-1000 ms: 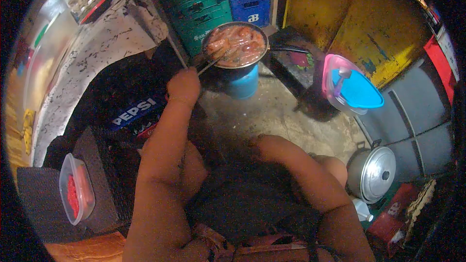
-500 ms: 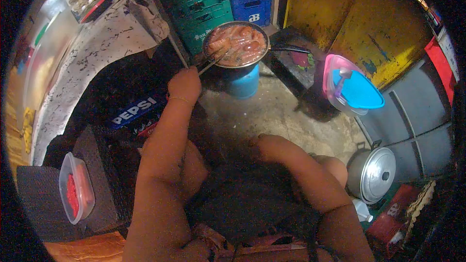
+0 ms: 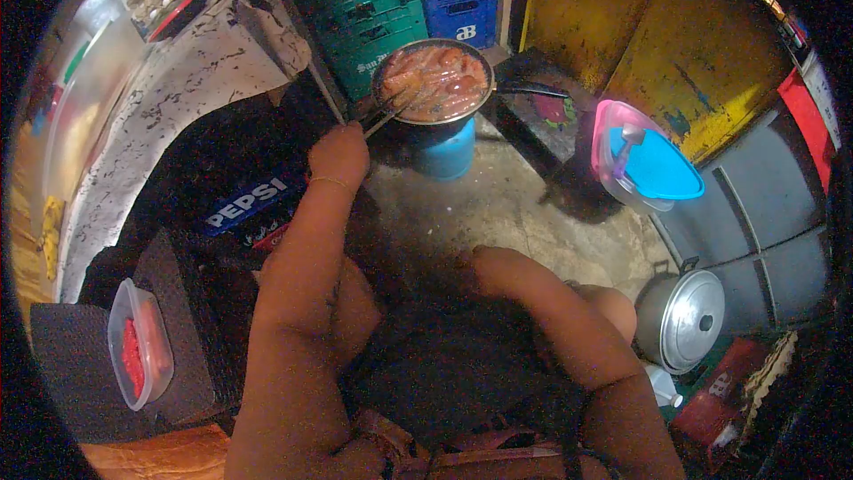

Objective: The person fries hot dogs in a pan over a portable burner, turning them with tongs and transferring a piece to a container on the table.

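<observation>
My left hand (image 3: 338, 156) is closed around a pair of metal tongs (image 3: 380, 118). Their tips reach into the left side of a frying pan (image 3: 435, 120). Plump reddish pieces like sausages (image 3: 449, 71) lie in bubbling liquid in the pan. Under the pan shows a blue gas cylinder (image 3: 446, 153), and the pan's black handle (image 3: 530, 89) points right. Away from the pan, my right hand (image 3: 489, 272) is near my knees; shadow hides its fingers.
A plastic tub with a blue lid (image 3: 662, 164) and a spatula-like utensil (image 3: 628, 144) stand right. Nearby is a lidded pot (image 3: 682, 324). At left sits a clear container (image 3: 140, 342) with red food. Green crates (image 3: 378, 36) and a blue crate (image 3: 459, 18) stand behind.
The tongs' prongs look slightly closer together or shifted within the pan. Both arms and the pan stay almost where they were.
</observation>
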Motion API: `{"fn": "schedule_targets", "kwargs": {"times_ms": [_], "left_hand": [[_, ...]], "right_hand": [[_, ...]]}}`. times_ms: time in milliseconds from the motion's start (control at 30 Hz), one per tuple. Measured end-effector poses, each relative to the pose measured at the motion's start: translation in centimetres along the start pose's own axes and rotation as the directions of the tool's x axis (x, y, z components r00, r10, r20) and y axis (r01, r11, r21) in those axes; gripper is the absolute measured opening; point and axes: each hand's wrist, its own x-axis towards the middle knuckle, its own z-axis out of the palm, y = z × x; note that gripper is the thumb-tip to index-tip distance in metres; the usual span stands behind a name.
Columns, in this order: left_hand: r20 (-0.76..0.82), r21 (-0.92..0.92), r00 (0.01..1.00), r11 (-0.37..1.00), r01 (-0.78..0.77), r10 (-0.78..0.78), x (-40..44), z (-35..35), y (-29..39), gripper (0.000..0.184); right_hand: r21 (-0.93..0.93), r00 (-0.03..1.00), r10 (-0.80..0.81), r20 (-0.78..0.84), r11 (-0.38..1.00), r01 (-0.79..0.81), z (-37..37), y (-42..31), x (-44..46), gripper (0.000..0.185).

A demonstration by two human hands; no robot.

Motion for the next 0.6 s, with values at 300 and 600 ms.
{"fn": "schedule_targets", "kwargs": {"times_ms": [300,600], "left_hand": [[-0.039,-0.012,0.999,1.000,-0.019,0.019,-0.8,-1.5,-0.7,0.025],[-0.073,-0.191,0.997,0.981,-0.026,0.012,-0.9,-1.4,-2.3,0.025]], "right_hand": [[-0.016,0.994,0.090,0.063,0.996,-0.089,0.9,0.6,1.1,0.046],[-0.007,0.999,-0.033,0.006,0.999,0.033,0.5,0.5,0.8,0.044]]}}
